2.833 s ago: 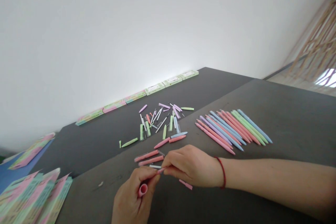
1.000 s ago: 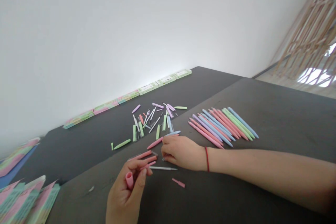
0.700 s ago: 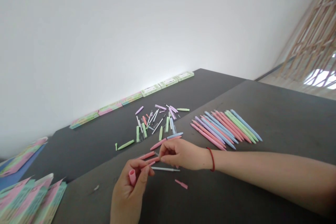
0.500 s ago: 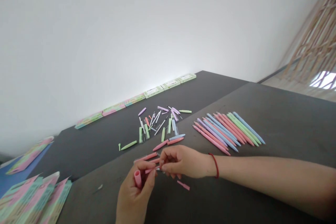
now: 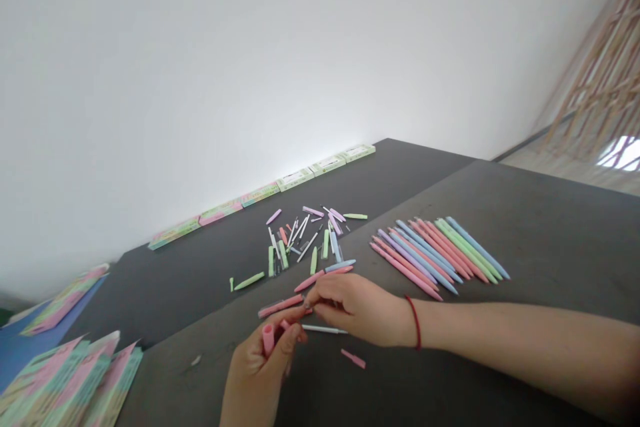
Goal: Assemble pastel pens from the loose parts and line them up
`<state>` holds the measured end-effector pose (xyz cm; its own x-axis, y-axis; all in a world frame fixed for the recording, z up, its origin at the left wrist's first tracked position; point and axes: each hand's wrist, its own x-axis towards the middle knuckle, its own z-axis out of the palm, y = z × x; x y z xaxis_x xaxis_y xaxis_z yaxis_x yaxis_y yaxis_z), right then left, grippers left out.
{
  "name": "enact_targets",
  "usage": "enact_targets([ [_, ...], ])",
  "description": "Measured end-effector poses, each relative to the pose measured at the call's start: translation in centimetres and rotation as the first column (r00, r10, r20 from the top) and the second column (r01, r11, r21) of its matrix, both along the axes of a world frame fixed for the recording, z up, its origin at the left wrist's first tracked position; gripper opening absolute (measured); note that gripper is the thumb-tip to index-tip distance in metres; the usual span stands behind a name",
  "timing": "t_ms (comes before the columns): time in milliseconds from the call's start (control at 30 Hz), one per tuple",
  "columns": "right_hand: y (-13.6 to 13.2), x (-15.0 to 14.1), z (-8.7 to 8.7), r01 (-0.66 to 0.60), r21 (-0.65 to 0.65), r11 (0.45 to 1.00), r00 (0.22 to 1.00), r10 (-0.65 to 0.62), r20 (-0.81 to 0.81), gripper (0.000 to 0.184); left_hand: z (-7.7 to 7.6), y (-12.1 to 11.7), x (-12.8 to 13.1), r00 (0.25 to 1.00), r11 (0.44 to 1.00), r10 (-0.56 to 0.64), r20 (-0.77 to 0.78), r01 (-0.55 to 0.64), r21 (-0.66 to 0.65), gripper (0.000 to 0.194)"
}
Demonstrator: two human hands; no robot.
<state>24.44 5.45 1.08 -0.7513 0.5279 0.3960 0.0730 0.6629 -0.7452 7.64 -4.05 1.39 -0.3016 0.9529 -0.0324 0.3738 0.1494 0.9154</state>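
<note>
Where my left hand [image 5: 256,365] grips: fingers curled round a pink tube [image 5: 269,340], open end up, lower part lost in my palm.
Small pink piece [image 5: 285,325]: at left thumb and index, one end showing, rest covered.
Right hand [image 5: 363,310]: fingertips bunched by left index tip; can't tell if they hold anything or touch. Forearm [image 5: 525,347] cut off at right edge.
White refill [image 5: 323,329]: on table [image 5: 425,390], right of left fingers; right tip by right hand, hard to make out.
Coral barrels [image 5: 281,306]: far side of left hand; one clear, second just a sliver behind my fingers.
Stepped pink part [image 5: 353,358]: on table, near side of right hand.
Printed packets [image 5: 75,373]: near left, cut off by frame.
Small pink piece, vs 0.5 s ago: stuck out toward right fingertips then, tucked behind thumb now.
White refill, vs 0.5 s ago: mostly covered then, long stretch visible now.
Pen row [image 5: 429,251]: right, beyond right hand, unchanged.
</note>
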Motion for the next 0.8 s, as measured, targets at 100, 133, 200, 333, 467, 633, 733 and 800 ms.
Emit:
enact_targets([
  [100, 0.3, 0.2, 0.2, -0.041, 0.115, 0.993, 0.997, 0.049, -0.066, 0.020, 0.3, 0.1, -0.3, 0.988, 0.997, -0.014, -0.157, 0.026, 0.076, 0.032],
  [133, 0.3, 0.2, 0.3, -0.048, 0.126, 0.991, 0.995, 0.058, -0.077, 0.021, 0.3, 0.1, -0.4, 0.979, 0.995, -0.030, -0.202, 0.048, 0.085, 0.030],
  [200, 0.2, 0.3, 0.3, -0.048, 0.146, 0.988, 0.994, 0.061, -0.087, 0.022, 0.2, 0.1, -0.7, 0.960, 0.993, -0.062, -0.272, 0.086, 0.077, 0.029],
  [333, 0.1, 0.4, 0.3, -0.057, 0.206, 0.977, 0.995, 0.073, -0.072, 0.023, -0.3, 0.2, -1.1, 0.922, 0.985, -0.095, -0.376, 0.142, 0.099, 0.030],
  [467, 0.0, 0.5, 0.3, -0.049, 0.251, 0.967, 0.997, 0.063, -0.047, 0.022, -0.5, 0.3, -1.0, 0.886, 0.964, -0.139, -0.442, 0.223, 0.142, 0.030],
  [633, 0.0, 0.4, 0.0, -0.040, 0.320, 0.947, 0.999, 0.049, -0.021, 0.022, -0.5, 0.2, -0.9, 0.875, 0.958, -0.170, -0.453, 0.255, 0.132, 0.027],
  [733, 0.0, 0.3, -0.1, -0.054, 0.344, 0.937, 0.998, 0.064, -0.017, 0.022, -0.5, 0.1, -0.7, 0.885, 0.962, -0.174, -0.431, 0.246, 0.117, 0.025],
  [800, -0.1, 0.3, 0.0, -0.061, 0.314, 0.947, 0.997, 0.076, -0.036, 0.022, -0.3, 0.1, -0.5, 0.901, 0.965, -0.174, -0.397, 0.236, 0.112, 0.024],
])
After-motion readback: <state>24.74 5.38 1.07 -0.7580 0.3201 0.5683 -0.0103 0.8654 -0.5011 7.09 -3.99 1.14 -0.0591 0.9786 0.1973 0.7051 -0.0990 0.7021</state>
